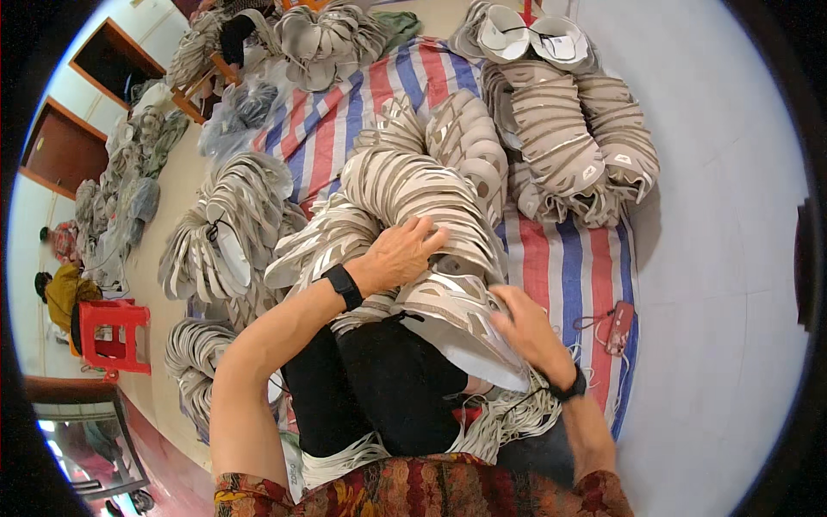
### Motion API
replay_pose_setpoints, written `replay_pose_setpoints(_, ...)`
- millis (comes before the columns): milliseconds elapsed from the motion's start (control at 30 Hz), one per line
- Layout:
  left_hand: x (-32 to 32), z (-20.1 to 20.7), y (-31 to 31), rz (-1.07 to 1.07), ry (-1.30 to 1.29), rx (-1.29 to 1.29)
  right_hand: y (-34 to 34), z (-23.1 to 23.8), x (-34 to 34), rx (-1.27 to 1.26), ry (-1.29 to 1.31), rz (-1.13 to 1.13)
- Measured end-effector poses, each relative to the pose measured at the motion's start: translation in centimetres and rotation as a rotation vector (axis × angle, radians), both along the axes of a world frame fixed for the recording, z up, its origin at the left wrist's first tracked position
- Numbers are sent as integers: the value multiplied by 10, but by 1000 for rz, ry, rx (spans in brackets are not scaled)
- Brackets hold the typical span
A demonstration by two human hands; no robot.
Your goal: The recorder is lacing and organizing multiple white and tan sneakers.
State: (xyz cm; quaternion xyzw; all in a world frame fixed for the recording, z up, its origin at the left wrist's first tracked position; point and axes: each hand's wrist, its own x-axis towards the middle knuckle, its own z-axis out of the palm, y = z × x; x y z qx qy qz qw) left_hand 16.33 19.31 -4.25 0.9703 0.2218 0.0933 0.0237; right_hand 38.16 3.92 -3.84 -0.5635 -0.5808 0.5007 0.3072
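Observation:
A long curved stack of nested beige and white shoe uppers (412, 183) leans toward me over my black-trousered legs. My left hand (403, 252) lies across its top, fingers curled over the edges of several uppers. At the near end, a shoe upper (461, 320) shows its white inner side facing me. Against the right side of that end rests my right hand (527, 332), fingers apart and slightly blurred; its far fingertips are partly hidden by the uppers. A black cord (405, 319) shows at the near end's left, above my knee.
White laces (512, 422) lie in a bundle by my right leg. Tied stacks of uppers stand at left (226, 228) and far right (560, 129) on a striped sheet (568, 267). A red phone-like item (617, 327) lies at right. A red stool (115, 336) stands left, near another person (67, 297).

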Motion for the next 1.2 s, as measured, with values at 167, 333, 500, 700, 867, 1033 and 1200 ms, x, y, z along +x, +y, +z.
replay_pose_setpoints(167, -6, 5, -6, -18, 34, -29, -44, -5, -21, 364, -711, -115)
replay_pose_setpoints(333, -28, 15, -7, -33, 49, -165, -12, -92, 0, 237, -377, -217)
replay_pose_setpoints(500, -110, 49, -8, 286, -191, -642, -15, -101, 9, 121, -233, -50)
replay_pose_setpoints(700, -199, 73, -86, 698, -560, -1012, -7, -86, 8, 170, -290, -17)
replay_pose_setpoints(867, -212, 87, -153, 478, -431, -529, 25, -50, 13, 292, -385, 58)
replay_pose_setpoints(1033, -208, 103, -205, 293, -439, -462, 87, -7, 12, 324, -694, 209)
replay_pose_setpoints(1200, -218, 121, -249, 446, -530, -855, 118, 19, 1, 282, -794, 263)
